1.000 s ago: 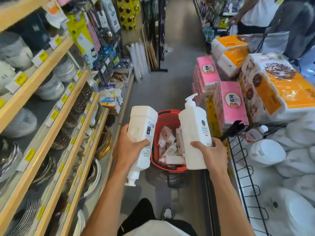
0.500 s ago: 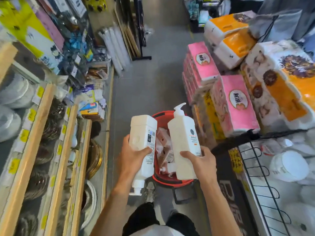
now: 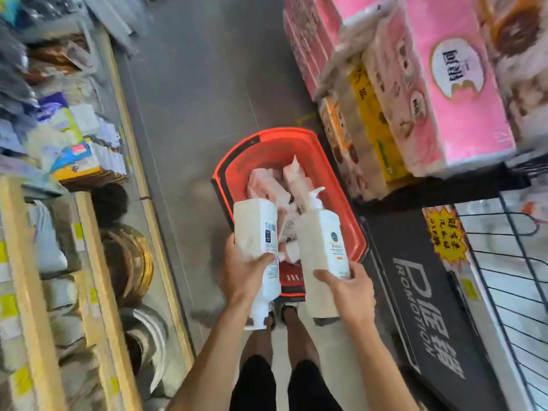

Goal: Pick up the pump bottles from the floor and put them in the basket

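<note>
Heads up: your left hand wraps the left bottle, so most of its fingers are out of sight behind it. Same deal with your right hand on the right bottle. The label print on both is too small to read. Those two bottles cover the 6 o'clock end of the basket, and the pale pile of bottles inside is too mushy to count. The shelves at 9 o'clock are pure motion smear, can't tell the goods. The pink packs at 1 o'clock get chopped by the top edge. The wire rack at 3 o'clock runs off the right edge, and your forearms leave at 6.
</note>
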A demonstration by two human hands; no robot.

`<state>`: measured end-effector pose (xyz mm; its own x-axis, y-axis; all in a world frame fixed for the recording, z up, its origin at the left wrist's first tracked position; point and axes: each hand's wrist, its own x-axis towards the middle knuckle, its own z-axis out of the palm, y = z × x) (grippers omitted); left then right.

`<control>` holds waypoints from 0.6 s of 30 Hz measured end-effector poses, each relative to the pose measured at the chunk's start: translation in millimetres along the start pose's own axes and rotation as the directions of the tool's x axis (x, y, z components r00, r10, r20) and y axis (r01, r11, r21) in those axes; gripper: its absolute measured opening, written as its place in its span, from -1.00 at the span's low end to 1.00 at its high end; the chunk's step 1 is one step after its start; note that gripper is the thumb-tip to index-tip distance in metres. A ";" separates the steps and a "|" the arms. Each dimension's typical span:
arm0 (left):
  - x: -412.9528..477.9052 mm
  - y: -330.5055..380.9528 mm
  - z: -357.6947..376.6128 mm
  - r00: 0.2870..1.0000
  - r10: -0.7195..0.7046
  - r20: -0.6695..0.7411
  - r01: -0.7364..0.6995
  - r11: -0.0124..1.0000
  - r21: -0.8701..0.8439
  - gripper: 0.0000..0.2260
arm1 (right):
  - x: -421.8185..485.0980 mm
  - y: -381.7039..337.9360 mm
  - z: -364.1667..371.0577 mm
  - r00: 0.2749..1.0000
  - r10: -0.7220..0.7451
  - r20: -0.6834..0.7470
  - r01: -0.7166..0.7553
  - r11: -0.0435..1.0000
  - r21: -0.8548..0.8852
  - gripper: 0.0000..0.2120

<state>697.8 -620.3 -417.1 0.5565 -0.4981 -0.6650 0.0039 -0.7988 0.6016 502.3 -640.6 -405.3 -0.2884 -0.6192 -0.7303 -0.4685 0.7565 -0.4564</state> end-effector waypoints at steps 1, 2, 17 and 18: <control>13.1 -7.5 11.2 1.000 -0.014 0.008 0.014 1.000 0.019 -0.36 | 14.4 5.1 6.8 1.000 0.001 -0.011 -0.001 0.999 -0.041 -0.49; 26.9 -15.3 22.4 1.000 -0.024 0.017 0.024 0.999 0.025 -0.34 | 29.3 9.9 14.2 1.000 0.005 -0.017 -0.006 0.998 -0.068 -0.49; 182.9 -79.2 132.3 0.998 0.036 -0.042 -0.036 0.999 0.001 -0.51 | 221.0 40.3 124.2 0.998 -0.050 0.036 0.054 0.990 -0.133 -0.49; 187.5 -75.1 131.7 0.997 0.066 -0.050 -0.066 0.998 -0.002 -0.56 | 224.9 39.3 124.5 0.996 -0.087 0.010 0.087 0.989 -0.120 -0.55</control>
<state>692.5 -698.1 -645.3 0.5961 -0.5322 -0.6012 -0.0312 -0.7636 0.6450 522.9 -723.9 -650.8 -0.2381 -0.6802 -0.6932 -0.5885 0.6688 -0.4542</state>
